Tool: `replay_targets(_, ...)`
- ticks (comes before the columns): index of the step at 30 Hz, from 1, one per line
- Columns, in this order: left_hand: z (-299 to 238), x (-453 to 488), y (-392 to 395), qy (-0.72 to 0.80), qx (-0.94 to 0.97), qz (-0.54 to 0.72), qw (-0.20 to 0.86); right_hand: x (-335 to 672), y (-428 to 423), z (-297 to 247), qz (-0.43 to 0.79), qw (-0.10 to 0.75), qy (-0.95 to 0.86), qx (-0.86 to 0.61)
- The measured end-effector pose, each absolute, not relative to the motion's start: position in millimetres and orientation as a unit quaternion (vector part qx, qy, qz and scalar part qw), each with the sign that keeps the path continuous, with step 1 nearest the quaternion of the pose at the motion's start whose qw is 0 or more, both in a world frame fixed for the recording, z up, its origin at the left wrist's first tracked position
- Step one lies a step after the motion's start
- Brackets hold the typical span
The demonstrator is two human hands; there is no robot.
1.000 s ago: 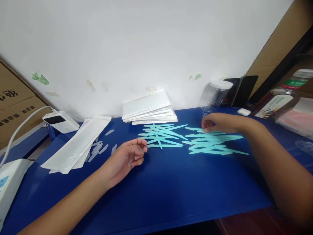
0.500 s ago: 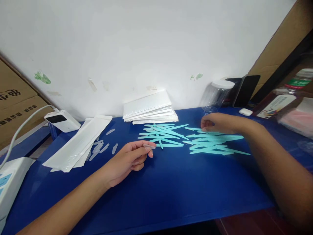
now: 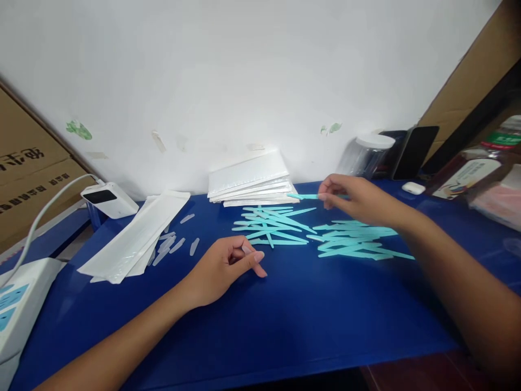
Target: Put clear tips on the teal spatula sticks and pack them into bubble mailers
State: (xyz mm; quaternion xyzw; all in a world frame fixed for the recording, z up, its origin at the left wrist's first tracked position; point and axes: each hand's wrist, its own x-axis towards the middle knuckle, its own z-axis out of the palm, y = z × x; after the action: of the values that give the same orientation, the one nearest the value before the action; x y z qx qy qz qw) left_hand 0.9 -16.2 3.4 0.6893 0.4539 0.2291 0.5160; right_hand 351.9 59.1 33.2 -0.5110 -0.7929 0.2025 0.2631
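Note:
My left hand point(image 3: 232, 266) is closed, pinching a small translucent strip point(image 3: 246, 250) between thumb and fingers, just in front of the teal sticks. Raised above the table, my right hand point(image 3: 340, 196) grips a thin teal stick point(image 3: 303, 196) whose narrow end points left toward the white packets. Below it lies the right pile of teal sticks point(image 3: 354, 239), partly behind my forearm. The left pile of teal sticks point(image 3: 271, 225) sits between my hands, criss-crossed. More translucent strips point(image 3: 165, 250) are scattered left of my left hand.
White flat packets point(image 3: 248, 176) are stacked against the wall; more white packets point(image 3: 134, 239) lie at left. A white device with a cable point(image 3: 109, 199) and a power strip point(image 3: 28, 298) stand at far left. At right are a clear jar point(image 3: 366, 155), a phone point(image 3: 415, 152), an earbud case point(image 3: 413, 188) and a bottle point(image 3: 468, 168).
My right hand has lifted a teal stick from the right pile and moved up and left. My left hand has turned slightly, still pinching the translucent strip.

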Motion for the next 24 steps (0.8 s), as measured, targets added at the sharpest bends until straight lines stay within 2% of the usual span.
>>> replay_targets(3,1.6,2.2,-19.0,0.477,0.728,0.214,0.443,322.2,40.4,40.3,0.335,0.323,-0.773,-0.432)
replay_targets(8,-3.7,3.2,-19.2,0.475,0.781,0.168,0.370,288.6,18.3,38.5,0.391,0.342,-0.767,-0.377)
replay_targets(14,-7.5,3.4,-17.8,0.467,0.815,0.158,0.305,285.0,13.7,31.1,0.363,0.327,-0.797,-0.355)
replay_targets(24,-9.6,3.6,-17.8,0.469,0.809,0.152,0.321,279.0,9.5,31.6,0.355,0.381,-0.781,-0.343)
